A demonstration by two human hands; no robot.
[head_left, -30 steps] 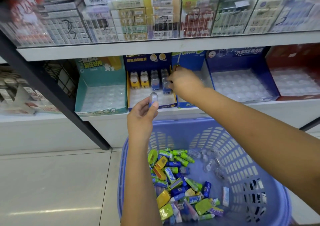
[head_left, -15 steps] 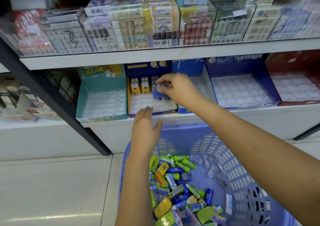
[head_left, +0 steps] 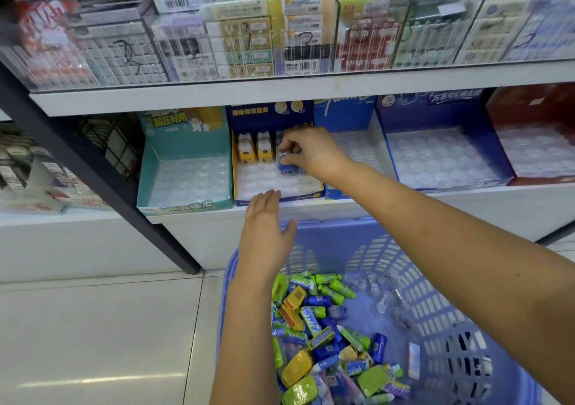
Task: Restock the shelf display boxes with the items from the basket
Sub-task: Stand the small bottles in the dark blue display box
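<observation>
Restocking, head view. A blue item is pinched in the fingers of the right hand inside the dark-blue display box, just beside two yellow items. The left hand is held flat and empty above the basket. If the item is released crooked in its blister cup, it is judged likely to tip and topple its neighbours.

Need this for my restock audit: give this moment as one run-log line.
right hand: pinches blue item in navy display box | left hand: open, empty, by basket
</observation>
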